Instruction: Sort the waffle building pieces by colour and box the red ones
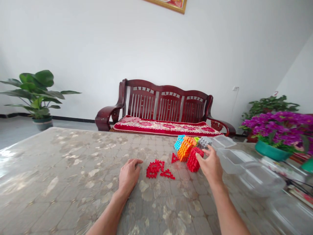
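Note:
Loose red plastic building pieces [153,169] with toothed edges lie in a small heap on the table, and a triangular red piece [167,174] lies just beside them. My left hand [129,173] rests on the table left of this heap, fingers loosely stretched toward it, holding nothing. My right hand [212,163] has its thumb and fingers around the right side of a red stack of toothed pieces [194,160]. Left of that stack is an orange stack [186,148]; behind are a blue stack [179,142] and a grey stack [204,142]. A bit of green shows between them.
Clear plastic containers [234,158] stand along the right side of the patterned table [80,182]. A teal pot [271,150] of purple flowers is at the far right. Beyond the table's back edge stands a dark wooden bench [168,101]; a potted plant [40,98] is on the left.

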{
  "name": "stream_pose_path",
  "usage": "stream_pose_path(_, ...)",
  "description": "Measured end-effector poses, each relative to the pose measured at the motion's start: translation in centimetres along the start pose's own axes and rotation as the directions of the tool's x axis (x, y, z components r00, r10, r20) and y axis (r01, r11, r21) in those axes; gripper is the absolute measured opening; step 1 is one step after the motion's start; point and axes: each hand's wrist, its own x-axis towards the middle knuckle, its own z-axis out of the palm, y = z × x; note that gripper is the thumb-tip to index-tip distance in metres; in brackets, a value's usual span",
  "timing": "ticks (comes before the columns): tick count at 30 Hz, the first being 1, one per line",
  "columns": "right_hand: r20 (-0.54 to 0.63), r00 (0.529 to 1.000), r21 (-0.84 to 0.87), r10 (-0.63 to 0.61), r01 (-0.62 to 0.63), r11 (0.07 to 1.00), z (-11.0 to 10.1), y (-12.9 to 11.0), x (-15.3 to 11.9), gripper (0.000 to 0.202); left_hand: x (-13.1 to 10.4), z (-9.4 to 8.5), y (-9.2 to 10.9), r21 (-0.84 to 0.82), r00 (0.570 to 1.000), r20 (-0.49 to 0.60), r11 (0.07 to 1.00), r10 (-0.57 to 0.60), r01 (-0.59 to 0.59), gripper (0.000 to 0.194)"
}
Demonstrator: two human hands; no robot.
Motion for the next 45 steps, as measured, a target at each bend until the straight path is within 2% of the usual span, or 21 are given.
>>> stream_pose_path(7, -0.005, 1.0, -0.026, 0.017, -0.017, 1.0, 0.6, 0.4, 0.5, 0.068, 0.0, 0.0, 0.1, 0.007, 1.0, 0.004, 1.0, -0.003, 0.003, 0.036)
stream_pose_path(10, -0.045, 0.999, -0.006, 0.004, -0.004, 1.0, 0.4, 0.5, 0.4, 0.063, 0.0, 0.0, 0.1, 0.013, 1.0, 0.002, 1.0, -0.001, 0.001, 0.035)
stream_pose_path(14, -0.067, 0.989, 0.086, -0.134, 0.139, 0.987, 0.6, -0.6, -0.8, 0.048, 0.0, -0.1, 0.2, 0.024, 1.0, 0.0, 1.0, 0.003, -0.003, 0.035)
stream_pose_path(15, -0.04, 0.983, 0.113, -0.177, 0.18, 0.977, 1.0, -1.2, -1.3, 0.044, 0.0, -0.1, 0.2, 0.024, 1.0, -0.003, 1.0, 0.006, -0.006, 0.035)
stream_pose_path(17, 0.087, 0.962, 0.169, -0.258, 0.241, 0.956, 2.0, -2.6, -2.8, 0.037, 0.0, -0.1, 0.2, 0.022, 1.0, -0.007, 1.0, 0.01, -0.01, 0.036)
stream_pose_path(18, 0.181, 0.938, 0.194, -0.296, 0.261, 0.946, 2.6, -3.3, -3.5, 0.035, 0.0, -0.1, 0.3, 0.022, 1.0, -0.008, 1.0, 0.009, -0.008, 0.036)
stream_pose_path(20, 0.372, 0.854, 0.233, -0.364, 0.293, 0.927, 4.1, -4.8, -5.0, 0.034, 0.0, -0.1, 0.3, 0.022, 1.0, -0.003, 1.0, 0.005, -0.004, 0.036)
stream_pose_path(22, 0.487, 0.766, 0.253, -0.419, 0.336, 0.907, 5.5, -6.0, -6.1, 0.038, 0.0, -0.1, 0.3, 0.018, 1.0, 0.002, 1.0, 0.0, 0.0, 0.036)
stream_pose_path(25, 0.555, 0.662, 0.278, -0.504, 0.423, 0.862, 6.9, -7.4, -6.7, 0.048, 0.0, 0.0, 0.2, 0.003, 1.0, 0.0, 1.0, 0.006, -0.006, 0.036)
stream_pose_path(29, 0.631, 0.507, 0.299, -0.587, 0.539, 0.787, 7.4, -8.7, -6.2, 0.061, -0.1, -0.1, 0.3, -0.001, 1.0, -0.01, 1.0, 0.005, -0.005, 0.035)
stream_pose_path(31, 0.671, 0.432, 0.303, -0.603, 0.583, 0.754, 7.4, -9.1, -6.0, 0.058, -0.1, -0.1, 0.4, 0.0, 1.0, -0.006, 1.0, -0.003, 0.003, 0.034)
stream_pose_path(33, 0.691, 0.393, 0.298, -0.607, 0.61, 0.734, 7.4, -9.4, -6.0, 0.049, -0.2, -0.2, 0.5, -0.002, 1.0, -0.003, 1.0, -0.007, 0.007, 0.034)
stream_pose_path(35, 0.689, 0.4, 0.284, -0.605, 0.619, 0.732, 7.5, -9.4, -6.4, 0.041, -0.1, -0.1, 0.5, -0.004, 1.0, -0.005, 1.0, -0.007, 0.007, 0.034)
stream_pose_path(38, 0.651, 0.469, 0.269, -0.596, 0.591, 0.76, 7.9, -9.2, -7.0, 0.033, -0.1, -0.1, 0.4, -0.007, 1.0, -0.003, 1.0, -0.005, 0.005, 0.034)
stream_pose_path(41, 0.594, 0.601, 0.268, -0.535, 0.479, 0.836, 8.2, -8.8, -6.9, 0.03, 0.0, -0.1, 0.4, -0.007, 1.0, 0.0, 1.0, -0.01, 0.01, 0.034)
stream_pose_path(43, 0.558, 0.705, 0.263, -0.438, 0.35, 0.899, 8.3, -8.2, -6.4, 0.033, 0.0, -0.1, 0.4, -0.006, 1.0, 0.002, 1.0, -0.014, 0.014, 0.034)
stream_pose_path(45, 0.528, 0.783, 0.254, -0.329, 0.224, 0.941, 8.4, -7.2, -5.6, 0.041, 0.0, -0.1, 0.4, -0.005, 1.0, -0.001, 1.0, -0.013, 0.013, 0.034)
